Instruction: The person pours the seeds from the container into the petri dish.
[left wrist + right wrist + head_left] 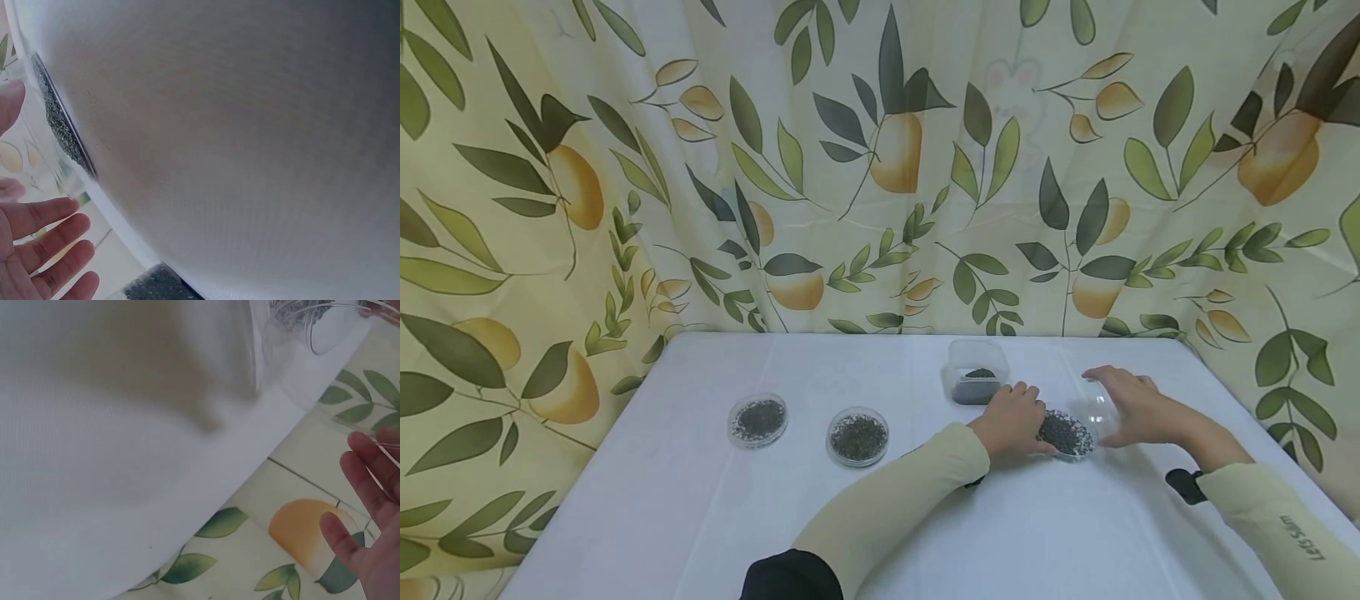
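At the right of the table is a petri dish (1066,435) heaped with dark granules and white specks. My left hand (1011,419) rests against its left side; in the left wrist view the fingers (53,250) are extended and spread beside the dish (62,122). My right hand (1138,407) holds a clear petri dish lid (1097,410) by the rim, tilted on edge at the dish's right side. In the right wrist view the lid (294,369) is see-through, with fingertips at its edge. Whether the lid touches the dish, I cannot tell.
Behind my left hand stands a clear plastic box (976,367) with dark material inside. Two more filled petri dishes, a left one (758,421) and a middle one (858,436), lie on the white tablecloth (647,500). A leaf-and-fruit patterned curtain (865,275) hangs behind.
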Demonstrator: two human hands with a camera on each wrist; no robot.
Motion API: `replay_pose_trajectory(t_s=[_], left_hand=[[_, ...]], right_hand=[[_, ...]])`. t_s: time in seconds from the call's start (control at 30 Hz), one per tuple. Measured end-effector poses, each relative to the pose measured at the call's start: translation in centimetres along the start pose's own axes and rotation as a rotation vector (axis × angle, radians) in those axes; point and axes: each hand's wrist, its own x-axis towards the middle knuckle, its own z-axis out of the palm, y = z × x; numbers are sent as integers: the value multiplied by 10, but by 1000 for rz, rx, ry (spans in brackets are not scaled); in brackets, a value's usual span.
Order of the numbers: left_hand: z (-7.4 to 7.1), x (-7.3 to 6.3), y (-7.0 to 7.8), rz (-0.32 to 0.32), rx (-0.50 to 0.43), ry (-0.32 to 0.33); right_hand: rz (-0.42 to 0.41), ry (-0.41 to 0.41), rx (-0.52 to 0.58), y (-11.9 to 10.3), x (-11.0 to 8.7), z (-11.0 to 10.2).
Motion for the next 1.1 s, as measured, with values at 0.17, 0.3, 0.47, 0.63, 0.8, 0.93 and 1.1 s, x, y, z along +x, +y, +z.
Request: replay_pose_trajectory(t_s=[0.17, 0.3, 0.47, 0.63, 0.8, 0.93, 1.1], left_hand=[[0, 1, -1, -6, -7, -6], [2, 2, -1, -11, -19, -7], [3, 3, -1, -18, -37, 0], [3, 2, -1, -25, -49, 11], [3, 2, -2, -26, -40, 10], [2, 1, -2, -26, -35, 4], [2, 0, -3, -28, -38, -2]], right_hand=[[-44, 18, -9, -6, 2, 5], [-68, 15, -23, -11, 5, 10], [-73, -15, -38, -17, 8, 17], [-72, -31, -42, -22, 11, 21], [-72, -49, -33, -22, 12, 23], [-68, -66, -27, -24, 14, 23], [-64, -78, -26, -28, 15, 22]])
